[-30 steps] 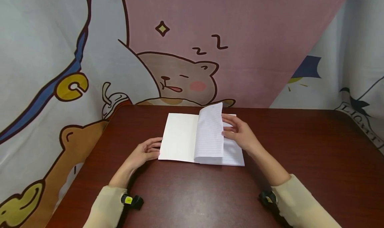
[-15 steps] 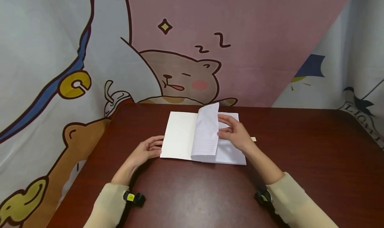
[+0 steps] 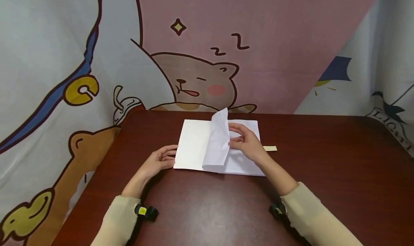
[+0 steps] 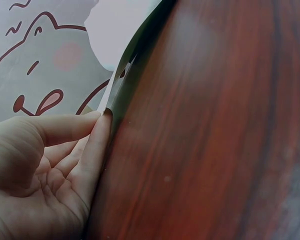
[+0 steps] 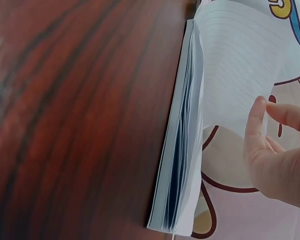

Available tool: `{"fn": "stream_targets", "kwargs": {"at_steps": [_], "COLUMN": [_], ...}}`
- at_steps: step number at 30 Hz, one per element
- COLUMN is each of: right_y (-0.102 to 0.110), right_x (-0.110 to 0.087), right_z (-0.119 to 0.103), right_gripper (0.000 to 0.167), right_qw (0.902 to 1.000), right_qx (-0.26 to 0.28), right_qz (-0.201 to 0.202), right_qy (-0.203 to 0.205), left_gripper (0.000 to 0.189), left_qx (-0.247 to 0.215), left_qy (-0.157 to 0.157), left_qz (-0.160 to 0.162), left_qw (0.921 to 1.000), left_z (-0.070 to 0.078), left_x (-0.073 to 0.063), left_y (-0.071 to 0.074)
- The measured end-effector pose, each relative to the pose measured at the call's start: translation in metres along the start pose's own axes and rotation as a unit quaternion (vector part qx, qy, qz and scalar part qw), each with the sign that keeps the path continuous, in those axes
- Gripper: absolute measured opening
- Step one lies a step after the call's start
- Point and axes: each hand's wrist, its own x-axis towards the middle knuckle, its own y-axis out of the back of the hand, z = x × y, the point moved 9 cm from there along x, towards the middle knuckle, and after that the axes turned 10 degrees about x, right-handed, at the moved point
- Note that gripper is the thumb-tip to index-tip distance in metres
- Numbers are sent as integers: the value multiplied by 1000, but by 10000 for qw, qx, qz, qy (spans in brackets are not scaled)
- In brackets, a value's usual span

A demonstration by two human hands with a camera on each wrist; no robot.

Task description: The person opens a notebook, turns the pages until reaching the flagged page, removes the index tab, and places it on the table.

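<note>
An open notebook (image 3: 191, 143) lies on the table, its blank left side flat and its right side a stack of lined pages. At the left edge my left hand (image 3: 157, 162) pinches the cover between thumb and fingers, as the left wrist view shows of that hand (image 4: 50, 170). My right hand (image 3: 248, 142) pinches the outer edge of a lifted lined page (image 3: 216, 142), which stands curved near the spine. In the right wrist view, thumb and fingertip of the right hand (image 5: 282, 150) meet at the edge of this page (image 5: 240, 70).
A pale yellow strip (image 3: 270, 148) sticks out past the notebook's right edge. The dark red wooden table (image 3: 330, 159) extends around the notebook. A cartoon-printed cloth (image 3: 275, 51) hangs behind the table and along its left side.
My right hand has moved left with the page, which has swung further toward the left side. The yellow strip has come into view. My left hand stays on the cover edge.
</note>
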Motion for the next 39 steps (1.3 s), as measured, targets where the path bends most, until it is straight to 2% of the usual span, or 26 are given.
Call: {"fn": "stream_targets", "kwargs": {"at_steps": [18,39], "right_y": [-18,-40], "right_x": [1,7], "right_z": [-12,-14], "right_gripper": [60,57], "right_qw": [9997,9997], "right_qx": [-140,-77], "right_qz": [-106,-193], "right_qy": [145,163], "left_gripper": [59,56], "left_qx": [25,-256], "left_qy": [3,-52], "left_qz": [31,-68], "left_qw": [10000,9996], "left_z": [-1,-1], "left_x": [-1,-2], "left_y": [1,0]}}
